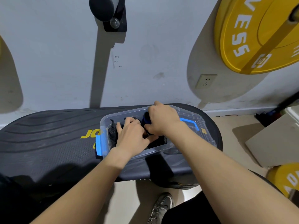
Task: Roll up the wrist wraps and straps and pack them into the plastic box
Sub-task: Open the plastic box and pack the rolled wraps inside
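In the head view, a clear plastic box [106,126] with a blue latch [100,145] on its left end is seen standing on a black ribbed platform [48,135] marked with yellow lettering, close to a pale wall. Just beside the box on its right, a clear lid [200,125] with a blue handle is laid on the same platform.

Both hands are reached into the box. The right hand [161,120] is curled around a blue rolled wrap [146,119], which is held inside the box near the far wall, the fingers being closed on its far side and the thumb on the near side. The left hand [132,135] is placed over black rolled straps [112,132] lying in the left part of the box; its fingers are bent downward onto them and its thumb is stretched toward the right hand, but whether anything is clasped cannot be told.

A yellow weight plate [258,34] is hung on the wall at upper right, and a wall socket [205,80] is seen below it. A grey shoe [161,207] is visible on the floor beneath the arms.
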